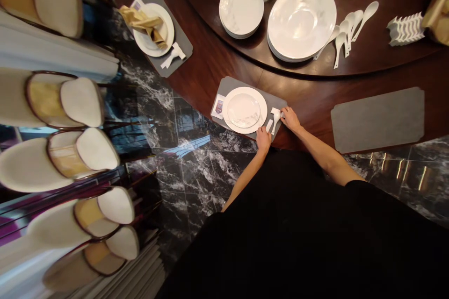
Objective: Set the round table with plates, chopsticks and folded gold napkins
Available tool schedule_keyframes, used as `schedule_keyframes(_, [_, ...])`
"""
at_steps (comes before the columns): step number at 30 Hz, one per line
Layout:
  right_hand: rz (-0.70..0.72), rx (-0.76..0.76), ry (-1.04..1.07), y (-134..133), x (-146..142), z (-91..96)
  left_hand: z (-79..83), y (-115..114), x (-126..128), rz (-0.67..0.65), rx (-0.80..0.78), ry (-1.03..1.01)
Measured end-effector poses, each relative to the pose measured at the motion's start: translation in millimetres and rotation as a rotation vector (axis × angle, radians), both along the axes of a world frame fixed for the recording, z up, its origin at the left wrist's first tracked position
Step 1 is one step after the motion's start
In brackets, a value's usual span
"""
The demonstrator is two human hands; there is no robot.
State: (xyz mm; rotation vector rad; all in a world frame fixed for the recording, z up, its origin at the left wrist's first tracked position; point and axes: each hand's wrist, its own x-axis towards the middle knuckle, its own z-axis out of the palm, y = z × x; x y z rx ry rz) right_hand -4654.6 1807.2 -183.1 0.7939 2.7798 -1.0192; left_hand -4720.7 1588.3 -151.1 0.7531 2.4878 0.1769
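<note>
A grey placemat (224,85) lies at the table edge before me, carrying a wide white plate (228,119) with a smaller plate (243,110) stacked on it. To their right, a white spoon (276,119) leans on a small white rest (274,110). My left hand (263,139) is closed at the mat's front edge, its fingertips at a narrow white paper sleeve (269,125). With fingers bent together, my right hand (290,118) grips the right end of the rest. A printed card (218,106) lies left of the plates.
Another place setting (154,28) with a gold napkin (149,25) is at left. Stacked plates (242,9), large plates (301,21), several spoons (347,28) and white rests (406,29) stand on the raised turntable (245,53). A bare placemat (378,120) lies right. Chairs (82,103) line the left.
</note>
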Motion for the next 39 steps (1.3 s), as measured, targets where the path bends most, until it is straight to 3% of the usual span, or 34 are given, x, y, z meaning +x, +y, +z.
schedule_keyframes(7, [-0.043, -0.064, 0.027, -4, -5, -9.0, 3.2, 6, 13, -0.122, -0.079, -0.063])
schedule_keyframes(15, [-0.105, -0.064, -0.021, -10, -8, -2.6, 14.0, 18, 7, -0.022, -0.112, -0.117])
schedule_keyframes(26, [-0.106, -0.038, -0.025, -10, -7, 4.7, 15.8, 10, 6, -0.024, -0.074, -0.156])
schedule_keyframes(34, [-0.133, -0.03, -0.022, -13, 3, 5.4, 11.2, -17, 1, 0.02, -0.09, -0.075])
schedule_keyframes(39, [-0.15, -0.048, -0.005, -13, 6, 2.5, 6.7, -21, 2, -0.008, -0.092, -0.072])
